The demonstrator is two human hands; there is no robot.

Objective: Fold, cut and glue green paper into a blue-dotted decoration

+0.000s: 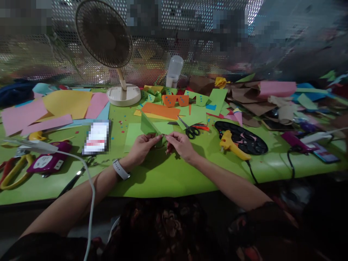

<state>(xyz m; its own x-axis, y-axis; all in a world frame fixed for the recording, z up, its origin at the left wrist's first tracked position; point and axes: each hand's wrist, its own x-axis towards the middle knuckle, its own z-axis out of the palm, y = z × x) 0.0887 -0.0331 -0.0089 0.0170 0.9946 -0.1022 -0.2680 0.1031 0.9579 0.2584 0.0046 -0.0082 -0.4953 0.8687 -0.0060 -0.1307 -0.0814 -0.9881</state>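
Dark floral clothing (168,224) sits nearest, at six o'clock. Forearms reach in from eight and four o'clock, hands almost meeting. The left hand's (144,148) grip pinches folded green paper (148,126) at the dial's centre; the right hand's (181,145) grip pinches its near corner. Fingers hide that corner; a sharp flap points to eleven.

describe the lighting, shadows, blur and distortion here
Head view: dim light, darkest along the bottom; soft shadows on the table beneath the left hand and right hand; detail where they meet unclear; bright specks in the mesh; phone pixelated; table's front edge bends, suggesting lens distortion.
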